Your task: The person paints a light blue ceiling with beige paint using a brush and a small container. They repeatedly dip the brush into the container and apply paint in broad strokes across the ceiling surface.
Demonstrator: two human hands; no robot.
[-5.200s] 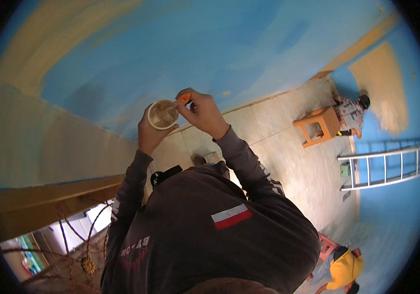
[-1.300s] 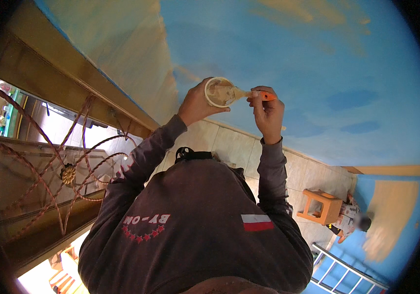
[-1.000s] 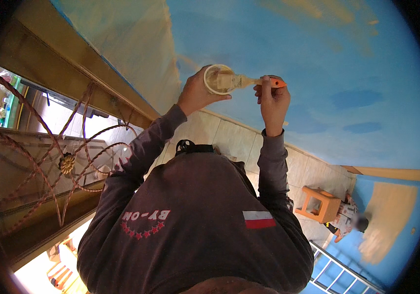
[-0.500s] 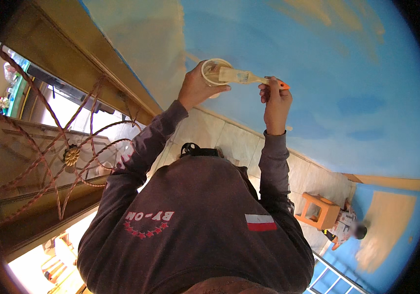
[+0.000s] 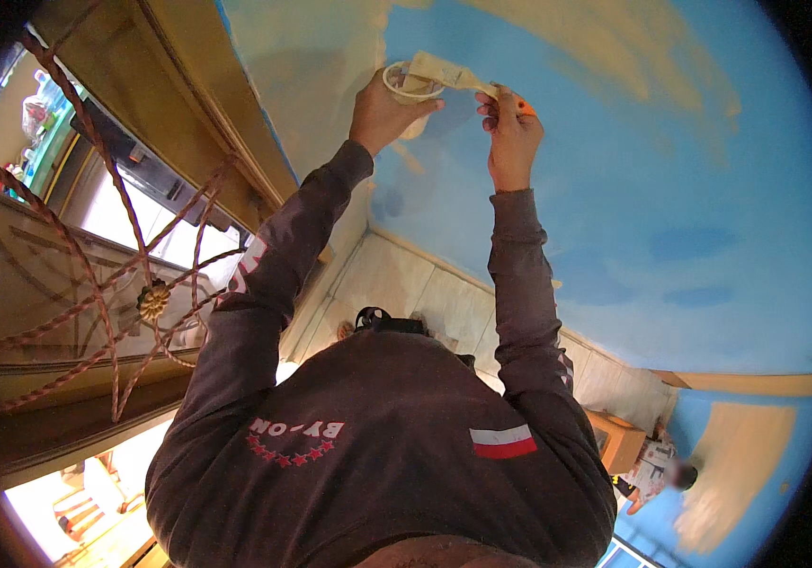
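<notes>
My left hand (image 5: 385, 115) is wrapped round a small round tub (image 5: 413, 95) with a pale rim, raised in front of a blue wall (image 5: 576, 170). Cream paint seems to coat its inside. In my right hand (image 5: 516, 137) is a paintbrush (image 5: 467, 81), gripped by its handle, whose end is orange. The wide cream-coated head of the brush lies over the tub's rim, pointing left. Both arms are stretched out well ahead of me.
Cream paint covers parts of the wall at upper left and upper right. On the left is a wooden frame (image 5: 188, 85) with a twisted metal grille (image 5: 93, 284). At lower right another person (image 5: 657, 469) is beside an orange-brown stool (image 5: 619, 440). Pale tiles (image 5: 406, 275) line the floor.
Both hands have risen farther up the wall, carrying the tub and brush. The brush head has shifted from inside the tub's mouth to its upper rim and tilts more.
</notes>
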